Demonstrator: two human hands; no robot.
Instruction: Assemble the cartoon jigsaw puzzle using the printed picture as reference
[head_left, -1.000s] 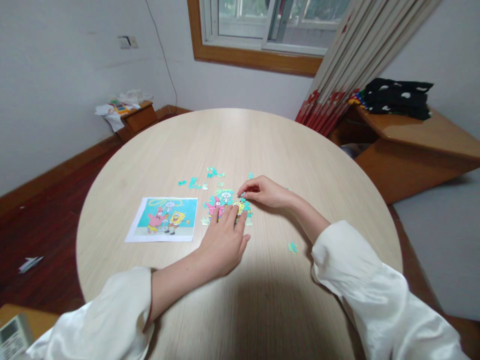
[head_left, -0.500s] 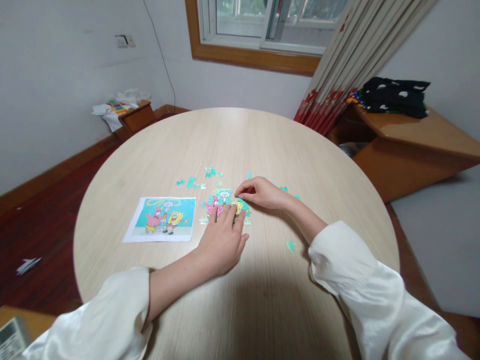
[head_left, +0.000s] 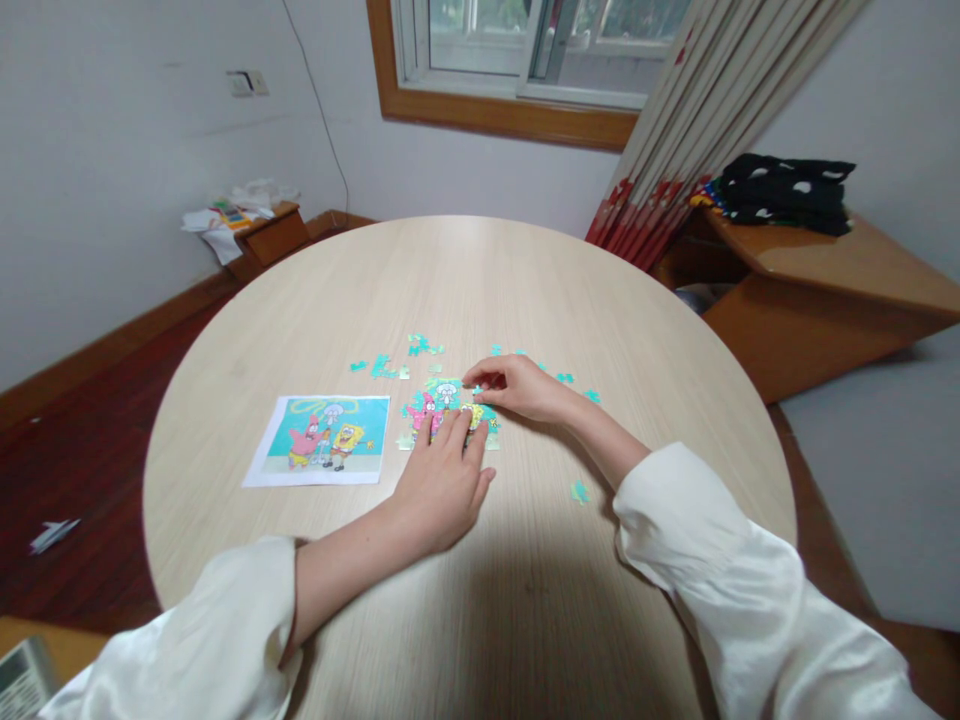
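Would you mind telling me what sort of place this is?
Probably a room in a home: a round table with a jigsaw, a window with curtains, and folded clothes on a cabinet.

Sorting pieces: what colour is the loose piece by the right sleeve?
The piece is teal; head view.

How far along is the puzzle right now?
Done: a joined cluster showing the characters, beside the reference picture. In hand: the left hand lies flat on the cluster; the right hand pinches at its far edge, a piece there too small to confirm. Left: loose teal pieces beyond the cluster and a lone piece by the right forearm are unjoined.
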